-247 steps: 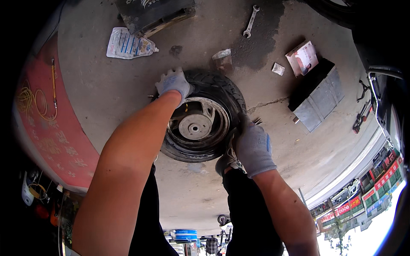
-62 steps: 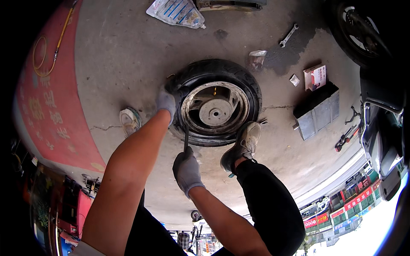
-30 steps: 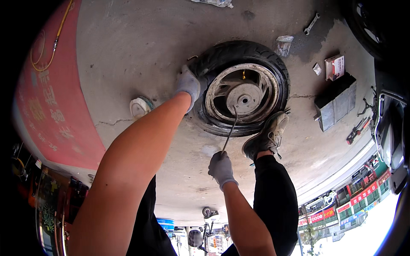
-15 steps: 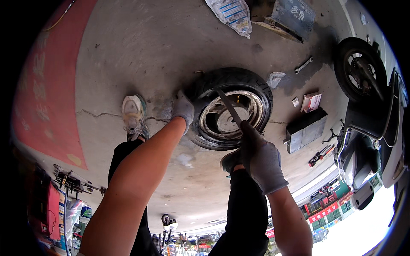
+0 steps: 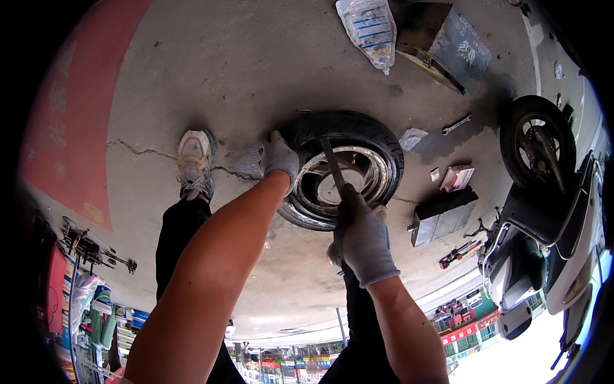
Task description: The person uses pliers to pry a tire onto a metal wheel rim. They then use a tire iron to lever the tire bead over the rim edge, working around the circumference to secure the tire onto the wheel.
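Observation:
A black tire [image 5: 377, 142] on a silver wheel rim [image 5: 384, 168] lies flat on the floor in front of me. My left hand [image 5: 279, 158], in a grey glove, grips the tire's left edge. A long flat metal tire lever [image 5: 332, 161] is in my gloved right hand [image 5: 368, 244], its fingers wrapped round the near end. The lever slants across the wheel, and its far tip meets the tire's inner edge at the far side. Whether the tip sits under the bead I cannot tell.
My shoe [image 5: 196, 160] stands left of the wheel. To the right lie a wrench [image 5: 456, 125], a crumpled wrapper [image 5: 412, 138], a small box [image 5: 456, 178] and a dark case [image 5: 444, 217]. A motorbike [image 5: 536, 217] stands far right. A metal box [image 5: 457, 54] and a plastic bag [image 5: 369, 32] lie beyond.
My right hand has swung left and the lever now stands more upright across the wheel, its tip still at the tire's far side. The left hand stays on the tire. The view has shifted slightly.

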The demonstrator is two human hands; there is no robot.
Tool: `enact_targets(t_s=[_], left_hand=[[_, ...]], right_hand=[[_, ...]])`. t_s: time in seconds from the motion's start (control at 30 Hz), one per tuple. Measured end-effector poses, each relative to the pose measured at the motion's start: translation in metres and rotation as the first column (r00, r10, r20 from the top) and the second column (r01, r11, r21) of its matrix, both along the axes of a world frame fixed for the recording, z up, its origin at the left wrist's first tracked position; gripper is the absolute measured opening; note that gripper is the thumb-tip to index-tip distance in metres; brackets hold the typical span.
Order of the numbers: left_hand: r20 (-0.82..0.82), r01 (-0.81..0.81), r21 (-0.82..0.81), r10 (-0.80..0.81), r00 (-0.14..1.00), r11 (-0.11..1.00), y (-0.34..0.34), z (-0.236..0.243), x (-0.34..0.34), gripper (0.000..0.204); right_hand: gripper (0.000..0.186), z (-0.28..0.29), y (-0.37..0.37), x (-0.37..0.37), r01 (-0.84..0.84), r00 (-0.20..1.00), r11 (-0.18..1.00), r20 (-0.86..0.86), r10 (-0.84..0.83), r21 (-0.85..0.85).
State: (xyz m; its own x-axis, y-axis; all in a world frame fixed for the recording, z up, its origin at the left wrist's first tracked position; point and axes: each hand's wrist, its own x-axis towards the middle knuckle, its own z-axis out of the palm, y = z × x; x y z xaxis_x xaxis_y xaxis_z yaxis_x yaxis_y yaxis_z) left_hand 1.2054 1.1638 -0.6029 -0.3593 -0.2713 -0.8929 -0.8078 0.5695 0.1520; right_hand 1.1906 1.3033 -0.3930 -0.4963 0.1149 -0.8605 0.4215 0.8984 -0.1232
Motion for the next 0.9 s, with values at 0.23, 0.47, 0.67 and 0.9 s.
enact_targets(t_s=[0.23,0.47,0.67,0.9], left_hand=[[-0.091,0.062,0.001,-0.062,0.994,0.998,-0.017,-0.015,0.006,0.03],[-0.072,0.104,0.021,-0.102,0.992,0.994,-0.025,-0.04,0.013,0.036],[-0.167,0.033,0.229,0.005,0.986,0.973,-0.038,-0.057,0.027,0.039],[-0.197,0.048,0.188,-0.011,0.98,0.981,-0.025,-0.008,0.009,0.039]], right_hand=[[0.034,-0.006,0.123,0.019,0.692,0.661,0.669,0.61,-0.437,-0.27],[0.02,-0.083,0.155,0.034,0.288,0.72,0.839,0.683,0.128,-0.461],[0.026,-0.132,0.138,0.019,0.35,0.507,0.877,0.854,0.118,-0.329],[0.011,-0.074,0.063,0.091,-0.82,0.485,0.21,-0.451,0.749,-0.533]])
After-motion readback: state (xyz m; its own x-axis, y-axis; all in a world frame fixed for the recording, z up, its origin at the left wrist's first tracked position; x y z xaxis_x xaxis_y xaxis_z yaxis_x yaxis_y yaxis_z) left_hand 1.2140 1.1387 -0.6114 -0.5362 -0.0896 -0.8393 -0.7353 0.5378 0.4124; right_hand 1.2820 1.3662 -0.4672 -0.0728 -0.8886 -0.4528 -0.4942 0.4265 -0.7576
